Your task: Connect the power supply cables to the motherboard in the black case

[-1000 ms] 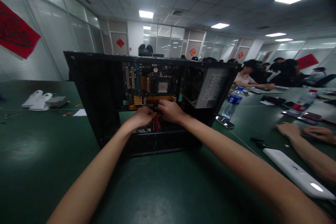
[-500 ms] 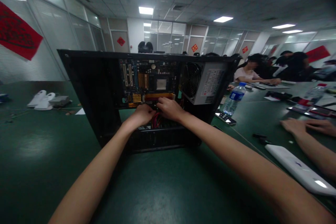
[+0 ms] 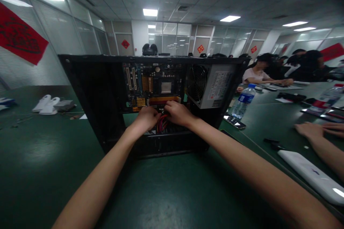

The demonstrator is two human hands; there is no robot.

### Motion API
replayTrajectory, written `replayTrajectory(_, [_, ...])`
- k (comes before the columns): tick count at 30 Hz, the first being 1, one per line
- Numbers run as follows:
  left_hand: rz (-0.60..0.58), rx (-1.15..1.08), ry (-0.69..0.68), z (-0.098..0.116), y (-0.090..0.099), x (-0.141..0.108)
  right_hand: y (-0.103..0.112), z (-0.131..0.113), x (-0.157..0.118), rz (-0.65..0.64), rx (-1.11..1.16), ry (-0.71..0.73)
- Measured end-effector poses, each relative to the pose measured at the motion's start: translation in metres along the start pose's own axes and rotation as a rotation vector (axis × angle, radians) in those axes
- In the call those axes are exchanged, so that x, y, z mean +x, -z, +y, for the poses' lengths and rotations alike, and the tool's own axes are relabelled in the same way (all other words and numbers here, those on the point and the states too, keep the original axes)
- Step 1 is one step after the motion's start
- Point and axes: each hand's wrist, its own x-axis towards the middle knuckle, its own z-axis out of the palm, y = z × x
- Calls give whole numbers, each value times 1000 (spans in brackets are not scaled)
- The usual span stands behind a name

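Note:
An open black computer case (image 3: 88, 55) stands upright on the green table in front of me. Inside it are a motherboard (image 3: 172, 75) with a bare square chip and a grey power supply (image 3: 219, 86) with a round fan. Below the memory slots (image 3: 164, 99), a bundle of red and dark cables (image 3: 162, 123) hangs between my hands. My left hand (image 3: 146, 118) is closed, its fingertips pinching at the upper left of the cables. My right hand (image 3: 177, 113) is curled at their upper right, fingers bent around them. The connector ends are hidden behind my fingers.
A water bottle (image 3: 243, 102) and a phone (image 3: 234, 121) stand right of the case. Farther right lie a white oblong device (image 3: 311, 177) and another person's hand (image 3: 309, 128). White shoe-like objects (image 3: 46, 104) and a grey box (image 3: 63, 106) sit on the left.
The whole view has shifted slightly, with the case a little lower in the picture. Both hands stay at the cables, the right hand's fingers slightly lower and more curled.

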Motion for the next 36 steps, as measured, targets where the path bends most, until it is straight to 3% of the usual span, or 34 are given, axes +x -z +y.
replayTrajectory(7, [-11,29,27,-1,-3,2,-5,2,2,7,78,35])
replayTrajectory(14, [-22,46,60,-4,-8,5,-2,2,1,58,15,64])
replayTrajectory(27, [-49,38,57,-5,-5,5,0,-3,9,-106,-143,36])
replayTrajectory(36, [-55,115,84,-1,1,27,-2,-2,8,-80,-67,3])
